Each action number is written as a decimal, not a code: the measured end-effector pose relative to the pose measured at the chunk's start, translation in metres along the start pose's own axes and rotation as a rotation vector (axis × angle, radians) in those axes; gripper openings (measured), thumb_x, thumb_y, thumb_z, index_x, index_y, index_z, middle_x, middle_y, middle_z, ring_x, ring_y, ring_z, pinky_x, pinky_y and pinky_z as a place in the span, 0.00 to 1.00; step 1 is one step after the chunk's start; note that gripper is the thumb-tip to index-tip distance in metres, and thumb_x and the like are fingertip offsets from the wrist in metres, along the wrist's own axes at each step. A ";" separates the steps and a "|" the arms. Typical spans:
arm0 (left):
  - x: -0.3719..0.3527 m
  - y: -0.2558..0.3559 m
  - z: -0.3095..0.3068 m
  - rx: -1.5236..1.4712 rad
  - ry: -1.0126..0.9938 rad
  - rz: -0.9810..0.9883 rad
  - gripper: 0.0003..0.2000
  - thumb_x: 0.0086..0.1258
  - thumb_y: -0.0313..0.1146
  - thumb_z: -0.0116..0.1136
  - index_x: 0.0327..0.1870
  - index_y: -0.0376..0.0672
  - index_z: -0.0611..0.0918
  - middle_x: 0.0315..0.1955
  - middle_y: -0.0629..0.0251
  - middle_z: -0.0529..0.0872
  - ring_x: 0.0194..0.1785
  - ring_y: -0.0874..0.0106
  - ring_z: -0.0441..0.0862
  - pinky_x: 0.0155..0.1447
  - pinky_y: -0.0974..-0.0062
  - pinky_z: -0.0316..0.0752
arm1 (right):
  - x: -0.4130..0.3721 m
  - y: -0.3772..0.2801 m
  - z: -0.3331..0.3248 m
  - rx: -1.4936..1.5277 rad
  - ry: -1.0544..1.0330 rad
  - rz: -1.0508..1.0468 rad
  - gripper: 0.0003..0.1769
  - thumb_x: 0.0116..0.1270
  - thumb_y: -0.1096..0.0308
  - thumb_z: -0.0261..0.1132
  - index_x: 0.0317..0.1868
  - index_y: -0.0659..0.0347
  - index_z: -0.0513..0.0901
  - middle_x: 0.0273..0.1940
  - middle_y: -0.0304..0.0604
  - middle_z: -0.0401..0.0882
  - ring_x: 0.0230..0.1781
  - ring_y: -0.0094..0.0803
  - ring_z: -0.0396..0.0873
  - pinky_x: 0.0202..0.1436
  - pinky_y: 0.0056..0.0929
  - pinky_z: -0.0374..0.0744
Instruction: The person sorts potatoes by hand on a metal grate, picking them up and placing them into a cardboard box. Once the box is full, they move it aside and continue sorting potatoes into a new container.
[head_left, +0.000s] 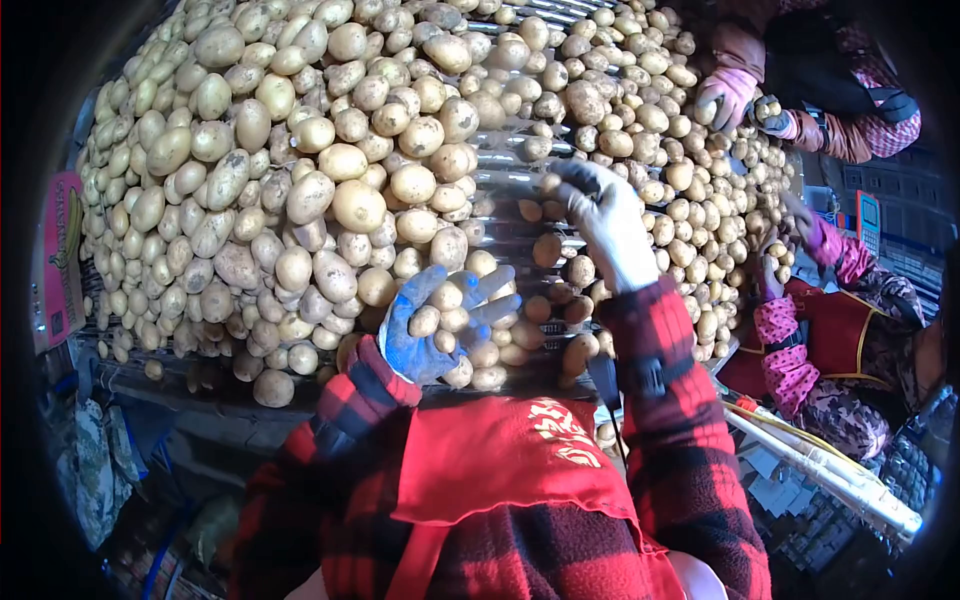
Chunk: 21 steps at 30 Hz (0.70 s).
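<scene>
Gloved hands at a roller table (pixel 505 172) heaped with potatoes (pixel 300 190)
The left hand (pixel 408 348) cups several small potatoes (pixel 426 320) at the near edge; the right hand (pixel 608 228) reaches over the heap, its grip unclear.

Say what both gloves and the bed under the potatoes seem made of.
Left glove: knit with blue rubbery palm coating, matt, scuffed. Right glove: pale knit fabric, soiled grey. Bed: probably metal rollers, shiny ribbed bars between potatoes.
</scene>
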<state>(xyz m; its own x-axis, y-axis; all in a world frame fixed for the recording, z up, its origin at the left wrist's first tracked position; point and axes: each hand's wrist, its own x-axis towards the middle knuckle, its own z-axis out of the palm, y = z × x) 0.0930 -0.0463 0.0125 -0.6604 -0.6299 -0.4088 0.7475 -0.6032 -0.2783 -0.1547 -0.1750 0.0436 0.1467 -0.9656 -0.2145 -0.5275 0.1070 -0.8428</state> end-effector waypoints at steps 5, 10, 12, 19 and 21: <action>0.002 0.002 0.000 0.013 0.023 0.104 0.18 0.85 0.50 0.55 0.57 0.42 0.80 0.80 0.52 0.68 0.78 0.49 0.69 0.48 0.73 0.85 | -0.023 0.006 0.030 -0.143 -0.124 -0.322 0.16 0.69 0.71 0.69 0.56 0.64 0.87 0.46 0.51 0.88 0.49 0.51 0.85 0.56 0.48 0.82; -0.005 0.006 -0.018 -0.019 -0.028 0.027 0.20 0.85 0.52 0.53 0.60 0.45 0.82 0.71 0.55 0.79 0.72 0.51 0.75 0.53 0.67 0.86 | 0.017 0.057 0.109 -0.765 0.028 -0.500 0.14 0.69 0.65 0.68 0.52 0.57 0.88 0.44 0.54 0.85 0.48 0.54 0.84 0.52 0.52 0.81; -0.008 0.006 -0.015 -0.058 -0.021 -0.010 0.23 0.86 0.53 0.50 0.67 0.46 0.81 0.69 0.55 0.79 0.72 0.52 0.75 0.56 0.64 0.85 | 0.018 0.047 0.093 -0.561 -0.036 -0.437 0.12 0.71 0.64 0.67 0.51 0.57 0.88 0.44 0.52 0.86 0.48 0.53 0.85 0.53 0.51 0.82; -0.007 0.007 -0.031 0.098 0.048 0.046 0.21 0.84 0.50 0.53 0.66 0.47 0.80 0.69 0.57 0.77 0.72 0.53 0.72 0.60 0.62 0.79 | 0.010 0.034 -0.011 0.995 -0.224 0.255 0.23 0.78 0.61 0.69 0.70 0.56 0.81 0.54 0.36 0.86 0.53 0.30 0.85 0.57 0.35 0.87; -0.002 0.006 -0.028 0.070 0.088 0.034 0.19 0.81 0.49 0.56 0.64 0.47 0.79 0.66 0.58 0.78 0.70 0.54 0.72 0.56 0.64 0.78 | 0.045 0.028 -0.012 0.520 -0.008 0.258 0.14 0.78 0.62 0.68 0.57 0.58 0.89 0.45 0.37 0.89 0.48 0.28 0.86 0.49 0.36 0.88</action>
<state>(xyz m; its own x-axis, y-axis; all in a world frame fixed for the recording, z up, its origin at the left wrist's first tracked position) 0.1009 -0.0344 -0.0126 -0.6236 -0.6070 -0.4925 0.7606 -0.6166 -0.2032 -0.1728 -0.2185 0.0159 0.0755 -0.8914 -0.4470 -0.0670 0.4427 -0.8942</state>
